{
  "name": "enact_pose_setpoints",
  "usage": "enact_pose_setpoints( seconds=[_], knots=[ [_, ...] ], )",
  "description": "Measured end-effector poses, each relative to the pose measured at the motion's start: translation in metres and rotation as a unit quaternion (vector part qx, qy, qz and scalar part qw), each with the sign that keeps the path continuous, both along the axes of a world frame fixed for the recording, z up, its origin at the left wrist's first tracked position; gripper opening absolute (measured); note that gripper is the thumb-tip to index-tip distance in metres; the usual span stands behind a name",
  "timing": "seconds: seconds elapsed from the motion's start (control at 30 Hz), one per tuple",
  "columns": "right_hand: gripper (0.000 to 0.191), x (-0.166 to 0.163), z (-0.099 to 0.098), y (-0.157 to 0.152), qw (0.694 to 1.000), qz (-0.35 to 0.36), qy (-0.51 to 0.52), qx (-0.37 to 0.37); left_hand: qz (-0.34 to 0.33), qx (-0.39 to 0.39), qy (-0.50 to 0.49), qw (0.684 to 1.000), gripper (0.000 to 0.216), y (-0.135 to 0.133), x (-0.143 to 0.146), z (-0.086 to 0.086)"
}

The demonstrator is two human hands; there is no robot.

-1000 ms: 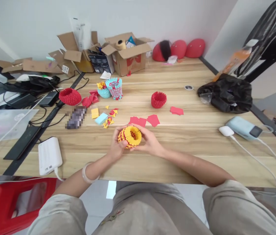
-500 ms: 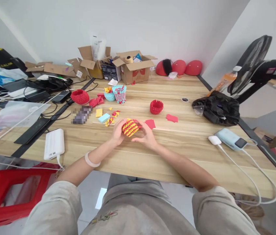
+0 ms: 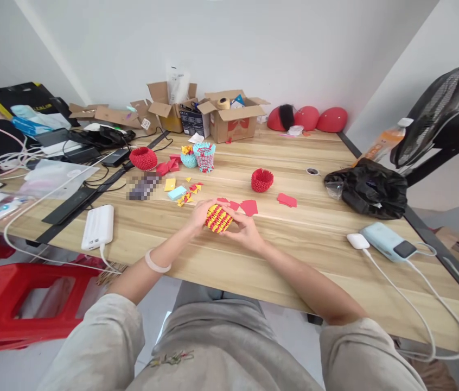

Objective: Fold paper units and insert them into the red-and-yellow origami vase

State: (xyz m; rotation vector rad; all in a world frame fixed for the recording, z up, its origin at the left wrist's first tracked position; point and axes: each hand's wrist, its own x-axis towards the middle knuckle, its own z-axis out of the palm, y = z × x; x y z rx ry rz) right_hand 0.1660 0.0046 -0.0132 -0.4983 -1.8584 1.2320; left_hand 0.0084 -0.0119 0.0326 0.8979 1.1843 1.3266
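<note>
Between my hands is a yellow and red folded-paper piece (image 3: 218, 219), built from rows of small pointed units. My left hand (image 3: 200, 216) is wrapped round its left side. My right hand (image 3: 246, 230) grips its right side, thumb low and fingers at the upper edge. Just behind lie red paper sheets (image 3: 249, 207). Farther back stands a red folded-paper bowl (image 3: 262, 180). Small yellow and red folded pieces (image 3: 186, 199) are scattered to the left, beside a light blue paper stack (image 3: 177, 193) and a yellow paper stack (image 3: 170, 184).
A blue and red paper vase (image 3: 204, 157) and another red paper bowl (image 3: 144, 158) stand farther back. Cardboard boxes (image 3: 233, 125) line the wall. Power banks (image 3: 98, 227) with cables lie at both sides. A black bag (image 3: 370, 187) and a fan (image 3: 435, 117) are at right.
My right hand has closed in on the yellow and red paper piece, its fingers now against the side. The whole view has shifted slightly as my head turned.
</note>
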Motion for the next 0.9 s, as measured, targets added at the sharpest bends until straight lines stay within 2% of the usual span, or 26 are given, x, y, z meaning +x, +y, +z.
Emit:
enact_pose_setpoints(
  seconds=[0.1,0.17,0.23,0.33,0.4,0.47,0.63,0.7,0.9],
  knots=[
    [0.074,0.000,0.003,0.004,0.994,0.054,0.036,-0.090,-0.003,-0.027,-0.001,1.000,0.036,-0.006,-0.004,-0.002],
    [0.072,0.000,0.005,0.008,0.977,0.095,0.086,-0.171,-0.015,-0.048,-0.010,0.999,0.042,-0.008,-0.010,0.002],
    [0.064,-0.001,0.006,0.011,0.945,0.122,0.146,-0.267,-0.009,-0.038,-0.009,0.999,0.051,-0.007,-0.015,0.007],
    [0.048,-0.006,0.003,0.008,0.883,0.149,0.201,-0.397,0.024,0.027,0.036,0.999,0.061,-0.001,-0.012,0.008],
    [0.035,-0.011,0.001,0.003,0.856,0.140,0.219,-0.446,0.019,0.050,0.078,0.996,0.066,0.005,-0.002,0.002],
    [0.025,-0.015,0.001,-0.002,0.837,0.101,0.240,-0.481,0.009,0.063,0.122,0.991,0.066,0.008,0.011,-0.009],
    [0.048,-0.019,0.003,0.000,0.766,0.024,0.262,-0.587,0.008,0.118,0.189,0.975,0.056,0.008,0.029,-0.031],
    [0.045,-0.019,0.005,0.003,0.760,0.002,0.256,-0.598,0.004,0.147,0.215,0.966,0.053,0.006,0.028,-0.031],
    [0.022,-0.021,0.009,0.003,0.790,-0.023,0.273,-0.548,-0.007,0.205,0.245,0.947,0.051,0.004,0.027,-0.026]
  ],
)
